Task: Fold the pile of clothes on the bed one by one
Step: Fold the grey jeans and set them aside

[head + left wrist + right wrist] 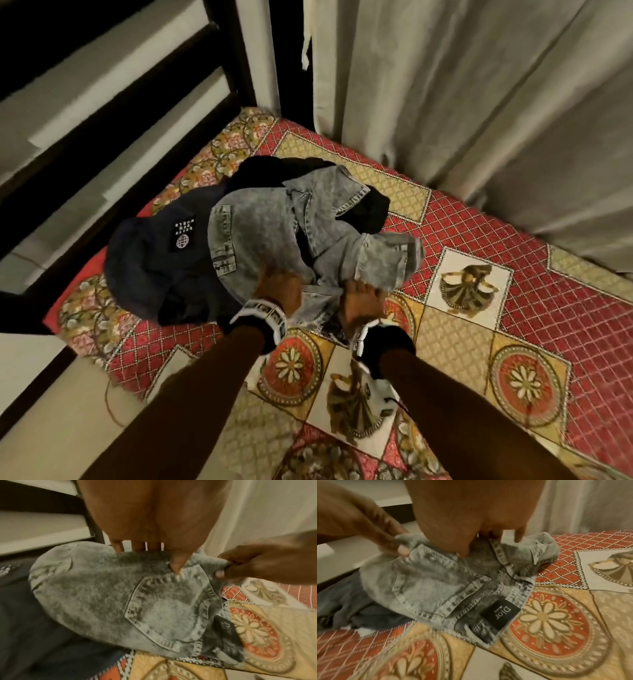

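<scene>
A pile of clothes lies at the bed's far corner. On top are grey acid-washed denim jeans (274,222) (120,595) (428,581), back pocket up, with a black label (500,614) at the waistband. My left hand (277,291) (154,555) grips the near edge of the jeans, thumb on top and fingers behind the fabric. My right hand (359,298) (488,543) pinches the same edge a little to the right, beside the left hand. A dark navy garment (147,260) with a small patch lies under the jeans on the left. A black garment (260,171) lies behind.
The bed has a red and gold patterned cover (479,342). Pale curtains (445,85) hang along its far right side. A dark slatted frame (102,137) runs along the left edge, close to the pile. Bare bed cover stretches toward me and to the right.
</scene>
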